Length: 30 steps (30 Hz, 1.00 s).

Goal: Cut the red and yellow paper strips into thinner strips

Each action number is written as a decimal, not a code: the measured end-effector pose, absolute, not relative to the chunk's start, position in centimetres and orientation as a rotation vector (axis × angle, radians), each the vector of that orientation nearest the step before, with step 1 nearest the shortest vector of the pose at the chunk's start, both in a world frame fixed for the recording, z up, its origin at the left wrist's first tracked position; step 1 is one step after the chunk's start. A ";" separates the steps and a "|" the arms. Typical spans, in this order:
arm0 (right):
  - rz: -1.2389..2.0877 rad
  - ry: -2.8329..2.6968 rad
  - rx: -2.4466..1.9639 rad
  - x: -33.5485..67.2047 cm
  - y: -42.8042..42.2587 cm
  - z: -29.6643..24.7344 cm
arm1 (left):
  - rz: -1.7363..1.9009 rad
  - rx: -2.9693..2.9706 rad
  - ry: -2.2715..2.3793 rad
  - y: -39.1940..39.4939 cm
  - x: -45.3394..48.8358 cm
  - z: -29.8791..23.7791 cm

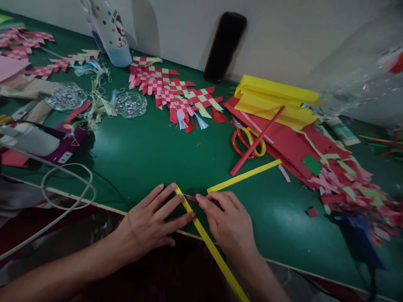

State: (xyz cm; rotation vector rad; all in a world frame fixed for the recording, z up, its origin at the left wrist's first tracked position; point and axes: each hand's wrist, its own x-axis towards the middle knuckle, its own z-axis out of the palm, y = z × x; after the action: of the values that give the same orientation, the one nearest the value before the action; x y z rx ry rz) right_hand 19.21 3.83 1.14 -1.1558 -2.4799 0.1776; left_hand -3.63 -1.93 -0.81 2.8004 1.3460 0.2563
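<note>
My left hand [154, 220] lies flat at the near edge of the green table [141, 155], fingers stretched out and pressing on a long yellow paper strip [206, 241] that runs from the fingertips down off the table edge. My right hand [225, 218] is beside it, fingers curled, pinching a short dark red strip [190, 197] against the yellow one. A second yellow strip [244, 176] reaches from my right hand up to the right.
Red and yellow paper sheets [277, 105], orange-handled scissors [247, 140] and a red strip lie at the right, with paper scraps [346, 180] beyond. Woven paper pieces [176, 92], a bottle [111, 31], a phone [225, 46], clear trays and a glue gun [40, 140] with cable sit behind and left.
</note>
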 end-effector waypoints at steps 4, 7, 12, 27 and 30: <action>0.188 -2.448 -1.148 19.0 4.0 1.2 | 0.281 2.805 1.348 -2.0 -3.6 -0.9; 0.178 -2.450 -1.146 18.9 4.0 1.3 | 0.291 2.801 1.344 -2.0 -3.7 -1.2; 0.199 -2.458 -1.150 19.1 4.0 1.3 | 0.265 2.816 1.342 -2.1 -3.6 -1.4; 0.229 -2.456 -1.165 19.2 4.5 1.3 | 0.232 2.799 1.337 -2.1 -3.6 -1.3; 0.211 -2.454 -1.152 19.1 4.4 1.3 | 0.236 2.800 1.336 -2.0 -3.6 -1.3</action>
State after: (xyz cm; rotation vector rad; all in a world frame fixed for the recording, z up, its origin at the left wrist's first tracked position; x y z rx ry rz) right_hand 19.09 4.39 1.29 -1.1517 -2.4540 0.2113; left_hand -3.55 -2.04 -1.33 2.8004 1.3360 0.2364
